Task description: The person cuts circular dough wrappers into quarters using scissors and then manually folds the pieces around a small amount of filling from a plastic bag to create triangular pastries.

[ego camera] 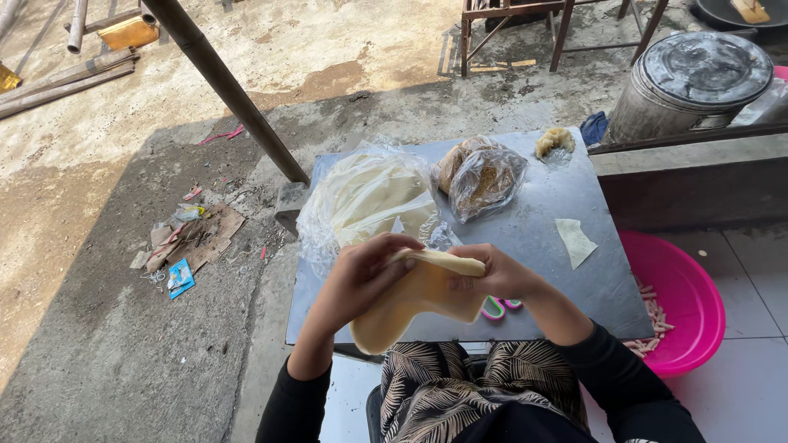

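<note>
Both my hands hold a pale, thin sheet of dough (410,299) above the near edge of a grey metal table (566,205). My left hand (357,275) grips its left upper edge, my right hand (492,275) pinches the folded top edge on the right, and the sheet hangs down between them. A stack of similar pale sheets lies in a clear plastic bag (365,197) just beyond my hands. A second clear bag with brownish filling (484,180) sits behind it. Pink and green scissor handles (497,308) peek out under my right hand.
A cut triangular dough piece (574,240) lies on the table's right side, a yellowish lump (555,141) at the far edge. A pink basin (685,299) with several rolled pieces stands on the right floor. A lidded metal drum (694,82) and a slanted pole (226,86) stand beyond.
</note>
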